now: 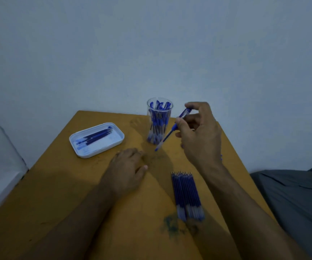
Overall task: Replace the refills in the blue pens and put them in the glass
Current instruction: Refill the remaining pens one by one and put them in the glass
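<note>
1. Pinching a blue pen (172, 129) in my right hand (200, 134), just beside the glass (159, 121) of pens.
2. Left hand (127, 166) flat, relaxed on the ochre bench (57, 194).
3. Refills (186, 194) near; more in the white tray (96, 140); print unreadable.
4. Pale wall (151, 44) behind.

Right hand (198, 132) raised, thumb and fingers pinching pen (172, 129), tip angled down. Left hand (128, 166) palm-down, fingers apparently relaxed, resting flat. Both forearms bare.

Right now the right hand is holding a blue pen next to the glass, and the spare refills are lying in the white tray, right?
Not quite. The head view shows the right hand holding a blue pen beside the glass, but the spare refills lie on the table, not in the white tray.
</note>
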